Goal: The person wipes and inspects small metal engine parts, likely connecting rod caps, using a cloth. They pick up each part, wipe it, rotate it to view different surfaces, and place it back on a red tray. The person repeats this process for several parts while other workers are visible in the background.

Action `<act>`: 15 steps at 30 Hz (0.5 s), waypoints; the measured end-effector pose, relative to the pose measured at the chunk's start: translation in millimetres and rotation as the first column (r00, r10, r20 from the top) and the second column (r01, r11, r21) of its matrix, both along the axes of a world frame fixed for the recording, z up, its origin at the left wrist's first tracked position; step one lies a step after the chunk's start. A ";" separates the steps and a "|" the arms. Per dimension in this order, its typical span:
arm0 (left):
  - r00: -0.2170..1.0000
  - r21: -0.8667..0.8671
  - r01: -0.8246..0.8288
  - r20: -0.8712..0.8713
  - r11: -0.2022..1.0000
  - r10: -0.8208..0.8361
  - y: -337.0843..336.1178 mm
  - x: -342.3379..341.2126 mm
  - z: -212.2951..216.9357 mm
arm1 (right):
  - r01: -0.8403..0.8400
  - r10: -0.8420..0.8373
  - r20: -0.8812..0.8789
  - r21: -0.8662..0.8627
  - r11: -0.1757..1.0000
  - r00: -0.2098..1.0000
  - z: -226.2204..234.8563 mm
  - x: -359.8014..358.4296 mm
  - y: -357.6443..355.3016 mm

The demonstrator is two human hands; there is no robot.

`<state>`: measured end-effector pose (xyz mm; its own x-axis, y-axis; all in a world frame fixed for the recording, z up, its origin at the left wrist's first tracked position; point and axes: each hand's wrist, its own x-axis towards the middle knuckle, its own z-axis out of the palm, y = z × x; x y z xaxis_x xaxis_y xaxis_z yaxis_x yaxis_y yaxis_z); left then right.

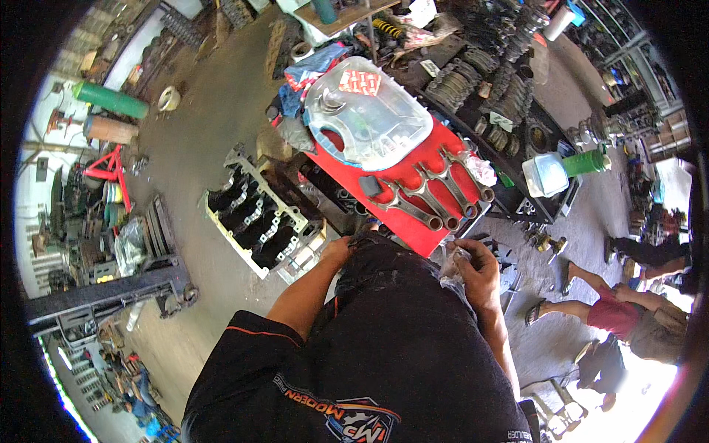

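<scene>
Black shirt (421, 347) fills six o'clock, closest of all. At four o'clock the right hand (480, 272) has its grip pinched narrow on crumpled clear plastic (450, 276), held near the body, probably to steady so limp a thing. At seven, the left hand (338, 252) sits by the waist; its fingers are hidden, so I cannot tell its grip. Four connecting rods (419, 210) lie side by side on the red counter (422, 241) at two o'clock, perhaps spread for separate lifting, their narrower ends near its edge. A clear jug (402, 122) crowds twelve. With an engine block (255, 215) at nine, roomier floor (185, 140) shows toward ten.
</scene>
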<state>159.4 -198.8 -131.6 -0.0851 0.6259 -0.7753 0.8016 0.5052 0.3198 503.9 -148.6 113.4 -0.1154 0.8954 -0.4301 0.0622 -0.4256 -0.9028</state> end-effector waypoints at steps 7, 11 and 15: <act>0.936 0.020 0.245 -0.264 0.969 -0.231 32.5 10.6 13.1 | 0.153 -0.153 0.006 0.022 0.988 0.988 3.5 7.3 -14.1; 0.878 0.100 0.475 -0.116 0.874 -0.464 38.8 0.9 10.1 | 0.219 -0.221 0.090 0.027 0.975 0.971 3.7 5.1 -24.6; 0.905 0.303 0.397 0.029 0.866 -0.425 75.1 37.2 83.7 | 0.191 -0.204 0.195 0.085 0.978 0.959 8.3 2.5 -24.2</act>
<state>196.6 -123.7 -47.9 0.2907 0.7823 -0.5509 0.8766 0.0131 0.4811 506.4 -172.8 121.7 0.1496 0.9182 -0.3667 0.1666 -0.3890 -0.9061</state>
